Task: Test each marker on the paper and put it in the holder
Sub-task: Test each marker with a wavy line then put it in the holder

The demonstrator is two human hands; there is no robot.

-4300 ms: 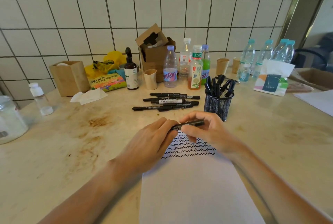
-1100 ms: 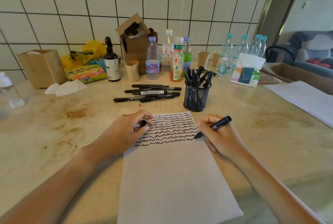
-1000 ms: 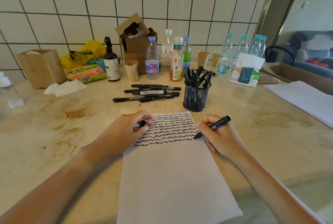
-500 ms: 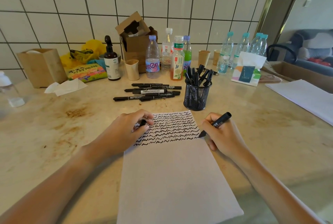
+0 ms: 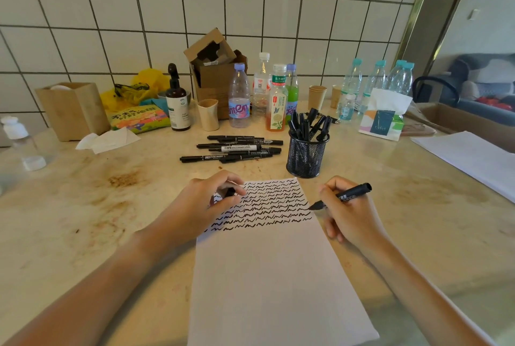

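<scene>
On the worktop [image 5: 83, 220], at the right edge of the paper [image 5: 267, 276], the right hand [image 5: 349, 216] grips a black marker [image 5: 345, 196] in curled fingers [image 5: 331, 187], its uncapped tip touching the sheet beside the rows of black squiggles, its rear end tilted up to the right. The left hand [image 5: 200, 206] rests on the paper's left edge, pinching the small black cap [image 5: 230, 192]. Just beyond stands the black mesh holder [image 5: 306, 157], full of markers, with loose markers [image 5: 231, 148] lying to its left.
</scene>
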